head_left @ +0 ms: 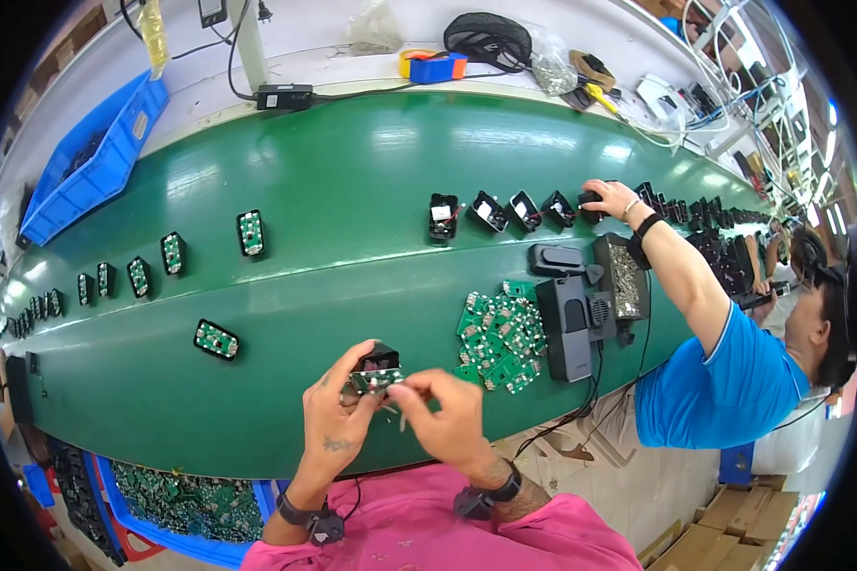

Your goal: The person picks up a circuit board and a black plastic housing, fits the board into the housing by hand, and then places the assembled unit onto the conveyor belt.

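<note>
Close to the table's near edge, my left hand holds a small black plastic case upright, thumb and fingers round its sides. A green circuit board lies tilted at the case's mouth. My right hand pinches the board's right end; its fingers are slightly smeared by motion. Left of my hands, a black case with a green board in it lies on the table. To their right is a loose heap of green circuit boards.
Cases with boards run along the green table to the far left. Open black cases line the right, where a co-worker's hand grips one. A black device and a metal-parts tray stand beside the heap.
</note>
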`<act>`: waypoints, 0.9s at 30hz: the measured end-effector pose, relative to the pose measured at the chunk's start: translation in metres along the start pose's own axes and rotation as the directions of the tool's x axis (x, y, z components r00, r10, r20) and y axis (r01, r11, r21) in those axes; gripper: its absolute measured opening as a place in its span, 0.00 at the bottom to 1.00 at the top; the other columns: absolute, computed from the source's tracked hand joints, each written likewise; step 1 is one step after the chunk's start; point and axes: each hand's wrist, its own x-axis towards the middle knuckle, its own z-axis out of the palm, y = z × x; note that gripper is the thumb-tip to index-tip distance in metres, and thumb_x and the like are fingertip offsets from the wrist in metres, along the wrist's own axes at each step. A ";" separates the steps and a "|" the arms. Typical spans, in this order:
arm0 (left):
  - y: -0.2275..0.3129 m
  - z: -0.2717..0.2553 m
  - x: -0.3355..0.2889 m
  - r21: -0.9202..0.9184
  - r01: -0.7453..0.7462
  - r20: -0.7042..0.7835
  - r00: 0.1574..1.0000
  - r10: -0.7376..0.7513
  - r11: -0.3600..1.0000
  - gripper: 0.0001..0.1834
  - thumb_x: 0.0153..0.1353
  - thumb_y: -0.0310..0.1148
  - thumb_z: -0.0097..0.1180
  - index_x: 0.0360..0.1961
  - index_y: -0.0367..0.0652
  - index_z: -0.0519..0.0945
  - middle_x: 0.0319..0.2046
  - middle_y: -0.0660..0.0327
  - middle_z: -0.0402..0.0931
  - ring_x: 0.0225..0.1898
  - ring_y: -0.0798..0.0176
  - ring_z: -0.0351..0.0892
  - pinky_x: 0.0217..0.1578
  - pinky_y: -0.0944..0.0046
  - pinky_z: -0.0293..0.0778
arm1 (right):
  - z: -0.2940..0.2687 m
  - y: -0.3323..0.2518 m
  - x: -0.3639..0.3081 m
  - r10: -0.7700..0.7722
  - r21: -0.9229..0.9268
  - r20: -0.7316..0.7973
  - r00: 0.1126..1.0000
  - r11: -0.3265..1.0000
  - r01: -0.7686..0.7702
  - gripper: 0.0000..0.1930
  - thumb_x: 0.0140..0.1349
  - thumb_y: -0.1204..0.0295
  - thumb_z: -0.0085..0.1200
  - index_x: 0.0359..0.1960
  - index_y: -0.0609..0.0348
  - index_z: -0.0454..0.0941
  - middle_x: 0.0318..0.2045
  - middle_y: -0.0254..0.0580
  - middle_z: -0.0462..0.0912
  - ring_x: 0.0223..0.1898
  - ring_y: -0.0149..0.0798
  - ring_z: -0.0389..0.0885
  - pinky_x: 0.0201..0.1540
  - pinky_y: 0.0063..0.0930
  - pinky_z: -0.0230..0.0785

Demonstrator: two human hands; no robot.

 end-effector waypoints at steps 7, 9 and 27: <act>-0.013 0.011 0.002 0.085 -0.159 -0.058 0.985 0.164 0.984 0.31 0.53 0.13 0.60 0.61 0.38 0.75 0.51 0.54 0.78 0.43 0.68 0.82 0.41 0.68 0.81 | 0.013 0.017 -0.003 -0.234 0.076 -0.032 0.972 0.969 0.236 0.04 0.60 0.78 0.62 0.34 0.66 0.81 0.29 0.45 0.83 0.22 0.34 0.80 0.25 0.24 0.70; -0.017 0.010 0.001 -0.073 -0.047 -0.019 0.999 0.046 0.996 0.32 0.53 0.12 0.60 0.61 0.38 0.74 0.51 0.54 0.78 0.41 0.69 0.81 0.39 0.70 0.81 | 0.003 0.023 -0.007 0.051 0.223 0.006 0.999 0.974 -0.051 0.03 0.63 0.78 0.59 0.32 0.66 0.80 0.27 0.39 0.80 0.21 0.26 0.76 0.22 0.20 0.64; -0.013 0.009 0.000 0.144 -0.225 -0.152 0.957 0.246 0.964 0.26 0.62 0.13 0.49 0.62 0.37 0.74 0.53 0.54 0.78 0.37 0.72 0.81 0.34 0.71 0.80 | -0.003 0.005 0.013 0.097 -0.035 0.162 0.982 0.995 -0.092 0.11 0.65 0.72 0.60 0.26 0.66 0.79 0.17 0.38 0.74 0.17 0.28 0.67 0.20 0.28 0.57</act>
